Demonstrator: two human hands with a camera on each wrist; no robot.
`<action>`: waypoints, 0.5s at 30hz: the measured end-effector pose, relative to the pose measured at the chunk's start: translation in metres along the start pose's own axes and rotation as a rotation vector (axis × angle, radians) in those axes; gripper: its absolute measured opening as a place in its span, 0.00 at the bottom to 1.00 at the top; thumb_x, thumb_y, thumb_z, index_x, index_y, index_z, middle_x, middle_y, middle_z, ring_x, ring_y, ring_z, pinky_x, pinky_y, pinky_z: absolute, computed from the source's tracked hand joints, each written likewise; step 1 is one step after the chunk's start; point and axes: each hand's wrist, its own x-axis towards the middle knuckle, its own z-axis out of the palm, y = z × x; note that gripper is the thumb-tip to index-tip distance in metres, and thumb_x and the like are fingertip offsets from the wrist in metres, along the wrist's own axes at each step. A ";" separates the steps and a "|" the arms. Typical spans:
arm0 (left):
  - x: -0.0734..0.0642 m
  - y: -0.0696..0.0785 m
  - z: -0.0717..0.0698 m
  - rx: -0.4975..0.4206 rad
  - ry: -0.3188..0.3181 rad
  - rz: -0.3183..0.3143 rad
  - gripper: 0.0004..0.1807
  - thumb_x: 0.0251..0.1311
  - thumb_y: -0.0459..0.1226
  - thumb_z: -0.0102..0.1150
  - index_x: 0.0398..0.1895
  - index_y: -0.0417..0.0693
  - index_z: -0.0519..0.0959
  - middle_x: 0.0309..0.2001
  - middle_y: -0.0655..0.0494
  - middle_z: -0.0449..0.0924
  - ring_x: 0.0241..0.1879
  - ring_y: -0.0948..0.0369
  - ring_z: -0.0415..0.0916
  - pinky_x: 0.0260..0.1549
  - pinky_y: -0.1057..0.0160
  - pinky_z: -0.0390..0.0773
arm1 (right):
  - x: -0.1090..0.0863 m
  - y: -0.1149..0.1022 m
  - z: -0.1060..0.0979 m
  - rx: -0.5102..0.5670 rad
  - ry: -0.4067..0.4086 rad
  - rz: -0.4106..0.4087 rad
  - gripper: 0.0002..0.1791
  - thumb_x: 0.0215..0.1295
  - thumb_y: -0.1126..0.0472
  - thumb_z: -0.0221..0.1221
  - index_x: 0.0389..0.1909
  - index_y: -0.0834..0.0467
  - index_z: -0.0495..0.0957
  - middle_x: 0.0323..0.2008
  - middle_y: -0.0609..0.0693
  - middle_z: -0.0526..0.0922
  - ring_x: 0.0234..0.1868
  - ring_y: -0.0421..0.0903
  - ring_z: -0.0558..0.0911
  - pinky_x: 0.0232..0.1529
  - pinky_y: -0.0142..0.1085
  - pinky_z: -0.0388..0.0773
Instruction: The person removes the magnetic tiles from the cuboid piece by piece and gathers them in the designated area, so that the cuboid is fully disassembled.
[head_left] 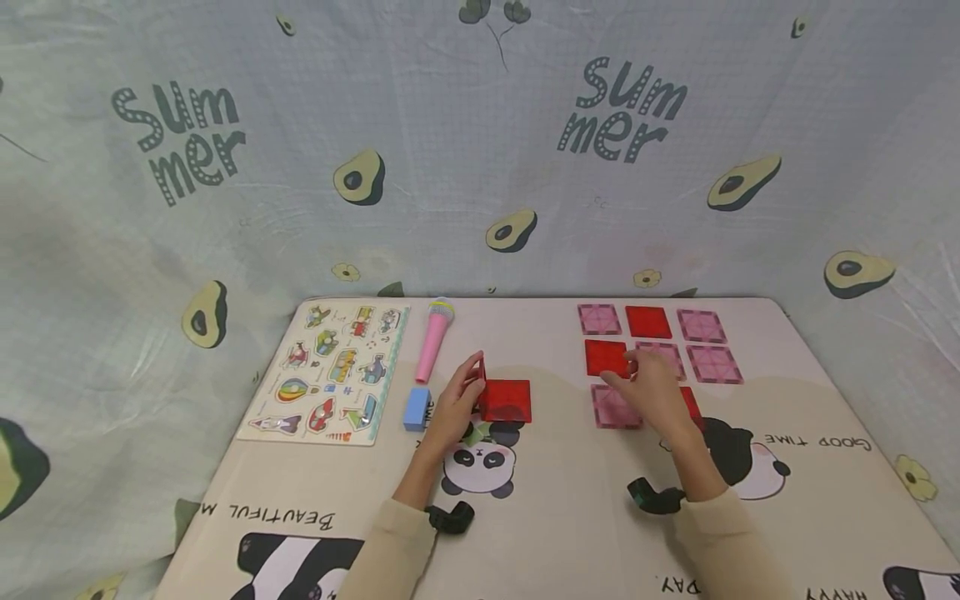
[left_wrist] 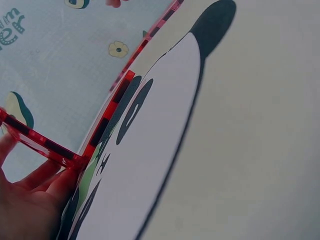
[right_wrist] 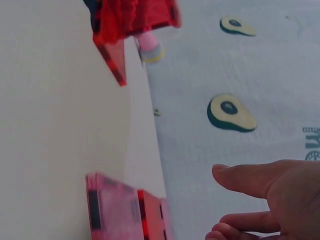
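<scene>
My left hand (head_left: 453, 410) holds a red magnetic tile (left_wrist: 42, 142) on edge, its lower side against the left edge of a flat red tile (head_left: 510, 400). Thumb and fingers lie on either side of the upright one. To the right, my right hand (head_left: 654, 392) hovers over a group of tiles, thumb and fingers apart with nothing between them. Nearest its fingertips in the head view is a red tile (head_left: 603, 357). Around it lie pink tiles, such as one below (head_left: 615, 407), another red tile (head_left: 648, 322) behind, and one partly hidden by my hand (head_left: 691, 405).
At the left lies a picture puzzle board (head_left: 341, 333). A pink toy microphone (head_left: 432, 342) and a blue block (head_left: 417, 409) are between it and my left hand. A printed curtain (head_left: 450, 125) hangs behind the table's far edge.
</scene>
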 end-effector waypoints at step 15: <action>0.002 0.001 -0.001 -0.042 0.010 -0.010 0.28 0.77 0.42 0.41 0.78 0.60 0.58 0.70 0.41 0.67 0.59 0.40 0.78 0.56 0.43 0.81 | 0.016 -0.031 0.040 0.091 -0.134 -0.042 0.34 0.61 0.52 0.69 0.63 0.67 0.72 0.45 0.61 0.79 0.43 0.52 0.77 0.40 0.38 0.82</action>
